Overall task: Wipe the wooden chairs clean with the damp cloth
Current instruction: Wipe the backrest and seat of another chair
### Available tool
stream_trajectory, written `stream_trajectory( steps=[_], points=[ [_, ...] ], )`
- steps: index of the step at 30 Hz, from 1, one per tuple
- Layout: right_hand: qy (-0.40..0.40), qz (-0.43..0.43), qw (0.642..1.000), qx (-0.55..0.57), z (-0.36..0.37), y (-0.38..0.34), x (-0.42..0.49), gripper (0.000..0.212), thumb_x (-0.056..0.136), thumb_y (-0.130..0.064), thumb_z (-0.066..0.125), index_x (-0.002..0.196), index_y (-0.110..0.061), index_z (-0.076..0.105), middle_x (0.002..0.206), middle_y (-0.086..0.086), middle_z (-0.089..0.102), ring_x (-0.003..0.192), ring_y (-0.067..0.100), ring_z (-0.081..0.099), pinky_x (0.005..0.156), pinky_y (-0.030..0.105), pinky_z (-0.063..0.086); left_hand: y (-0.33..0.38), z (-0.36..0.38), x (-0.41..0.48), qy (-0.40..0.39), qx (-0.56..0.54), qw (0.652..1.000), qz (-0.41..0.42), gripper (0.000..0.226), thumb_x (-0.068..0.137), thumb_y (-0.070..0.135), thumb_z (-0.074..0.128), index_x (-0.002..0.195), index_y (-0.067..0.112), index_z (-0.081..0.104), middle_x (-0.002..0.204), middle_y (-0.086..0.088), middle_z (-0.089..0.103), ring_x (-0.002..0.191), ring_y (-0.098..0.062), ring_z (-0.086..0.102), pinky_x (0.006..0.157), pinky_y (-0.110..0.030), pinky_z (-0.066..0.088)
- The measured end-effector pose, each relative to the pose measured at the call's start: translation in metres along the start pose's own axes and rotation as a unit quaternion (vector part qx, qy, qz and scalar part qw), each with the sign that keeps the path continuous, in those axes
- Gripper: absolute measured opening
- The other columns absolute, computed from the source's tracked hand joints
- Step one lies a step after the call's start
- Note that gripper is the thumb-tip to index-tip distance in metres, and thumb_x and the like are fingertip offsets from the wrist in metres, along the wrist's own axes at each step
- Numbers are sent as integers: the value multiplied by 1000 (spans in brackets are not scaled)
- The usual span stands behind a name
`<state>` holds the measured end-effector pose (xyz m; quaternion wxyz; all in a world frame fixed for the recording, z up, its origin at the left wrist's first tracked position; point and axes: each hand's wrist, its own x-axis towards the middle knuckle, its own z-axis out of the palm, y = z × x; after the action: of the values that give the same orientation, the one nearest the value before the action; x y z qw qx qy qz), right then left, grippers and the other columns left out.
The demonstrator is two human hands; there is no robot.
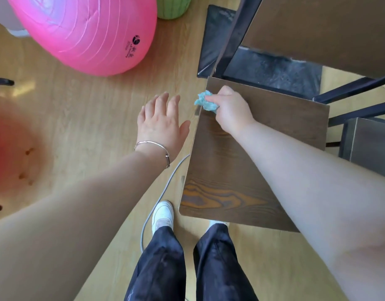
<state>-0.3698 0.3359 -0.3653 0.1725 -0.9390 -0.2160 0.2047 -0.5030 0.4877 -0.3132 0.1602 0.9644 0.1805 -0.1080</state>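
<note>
Wooden chair [241, 170] stands just ahead of the person's feet, toward 1 o'clock, dark grained seat up. Blue cloth [205, 103] bunched at the seat's 11 o'clock corner, partly over the left edge; right hand [231, 109] grips it, fingers curled round. Left hand [160, 121] at 9 o'clock of the cloth, fingers spread, holding nothing, above the floor [89, 127]. Pink ball [89, 33] at 10 o'clock.

I wear a thin silver bangle [152, 143] with a small clasp at the wrist of my left hand [160, 124], loose dark navy trousers [163, 263] with a faint sheen, and white shoes [162, 213], my forearms bare.
</note>
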Motion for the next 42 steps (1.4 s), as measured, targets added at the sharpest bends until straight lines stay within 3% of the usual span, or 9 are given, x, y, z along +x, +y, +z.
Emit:
stream_trajectory(
  steps=[5, 13, 17, 21, 25, 28, 32, 35, 42],
  points=[
    [-18, -109, 993, -34, 26, -13, -84, 35, 89, -8, 59, 119, -25, 66, 91, 3, 50, 87, 27, 50, 69, 36, 43, -6, -2, -21, -24, 16, 1000, 1, 60, 94, 47, 42, 146, 22, 26, 152, -6, 26, 139, -30, 23, 112, -46, 22],
    [-106, -189, 976, -17, 69, -6, -215, 53, 75, -3, 64, 127, -12, 61, 99, 6, 55, 83, 27, 50, 59, 37, 49, 0, 14, -59, -51, 37, 998, 19, 60, 92, 46, 44, 144, 20, 31, 149, -7, 32, 136, -31, 27, 109, -48, 26],
    [-91, -87, 985, 118, 47, 1, -189, 37, 93, -35, 38, 114, -19, 64, 93, -1, 51, 81, 20, 51, 67, 37, 45, 16, 19, -56, -51, 34, 998, 20, 60, 91, 47, 44, 144, 20, 31, 149, -8, 33, 135, -32, 29, 109, -48, 27],
    [99, 38, 991, 82, -25, 54, -109, 40, 85, -18, 42, 117, -16, 67, 95, 3, 49, 88, 30, 56, 74, 33, 43, 39, 22, -37, -39, 31, 998, 23, 59, 93, 47, 43, 144, 20, 30, 149, -8, 32, 133, -33, 29, 108, -48, 27],
    [146, 158, 976, -20, -78, 106, -38, 38, 99, -17, 49, 136, -16, 55, 125, 12, 51, 113, 27, 53, 93, 28, 43, 60, 31, -17, -32, 29, 999, 22, 59, 93, 46, 44, 144, 20, 29, 149, -7, 30, 133, -33, 28, 109, -47, 27],
    [133, 183, 974, 0, -76, 120, -20, 36, 98, -25, 55, 130, -10, 53, 127, 10, 55, 117, 23, 56, 84, 24, 43, 69, 38, -12, -31, 30, 999, 24, 60, 93, 46, 45, 145, 20, 29, 149, -7, 30, 133, -33, 29, 109, -47, 27],
    [118, 149, 981, 29, -47, 111, -29, 13, 95, -35, 54, 98, -23, 50, 104, 0, 60, 93, 16, 60, 62, 20, 34, 71, 47, -21, -43, 35, 998, 21, 60, 93, 46, 46, 144, 20, 29, 146, -7, 33, 132, -32, 30, 108, -47, 28],
    [95, 52, 994, -1, -14, 92, -65, 30, 94, -49, 46, 86, -20, 48, 90, -1, 55, 74, 12, 54, 56, 27, 36, 69, 52, -33, -46, 34, 998, 9, 60, 91, 44, 50, 143, 19, 32, 145, -7, 35, 130, -32, 32, 107, -47, 30],
    [-28, -210, 977, 0, 33, 65, -191, 51, 86, -11, 32, 129, -13, 59, 97, 8, 50, 82, 29, 47, 56, 41, 47, 68, 55, -54, -45, 48, 998, -7, 61, 88, 42, 54, 140, 15, 39, 142, -10, 41, 127, -34, 37, 103, -50, 35]
  ],
)
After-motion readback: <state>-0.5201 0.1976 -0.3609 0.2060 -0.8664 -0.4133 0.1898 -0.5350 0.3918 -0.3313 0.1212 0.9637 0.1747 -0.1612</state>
